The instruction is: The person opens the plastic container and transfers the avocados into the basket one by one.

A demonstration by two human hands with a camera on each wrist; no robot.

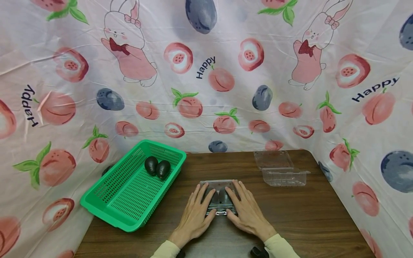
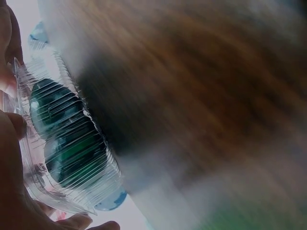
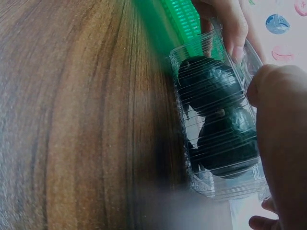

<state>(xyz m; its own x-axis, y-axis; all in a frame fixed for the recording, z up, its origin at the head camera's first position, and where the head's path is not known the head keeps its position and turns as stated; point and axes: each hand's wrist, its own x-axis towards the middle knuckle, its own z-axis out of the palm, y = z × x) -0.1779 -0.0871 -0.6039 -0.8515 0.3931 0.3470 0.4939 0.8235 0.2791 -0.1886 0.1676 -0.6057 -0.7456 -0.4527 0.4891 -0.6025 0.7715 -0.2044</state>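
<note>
A shut clear plastic clamshell box (image 1: 220, 197) lies on the brown table (image 1: 306, 218) near its front middle, with two dark avocados (image 1: 219, 196) inside. My left hand (image 1: 200, 202) and right hand (image 1: 241, 201) lie flat on its lid with straight fingers, thumbs at the front edge. The left wrist view shows the ribbed box (image 2: 67, 143) and the avocados (image 2: 72, 155) close up, with the left hand (image 2: 12, 191) beside it. In the right wrist view the right hand's thumb (image 3: 280, 134) rests against the box (image 3: 216, 124).
A green plastic basket (image 1: 129, 200) stands tilted at the table's left edge with two more avocados (image 1: 157, 167) in its far end. An empty clear clamshell (image 1: 278, 168) lies open at the back right. A fruit-printed cloth (image 1: 206, 71) walls in the table.
</note>
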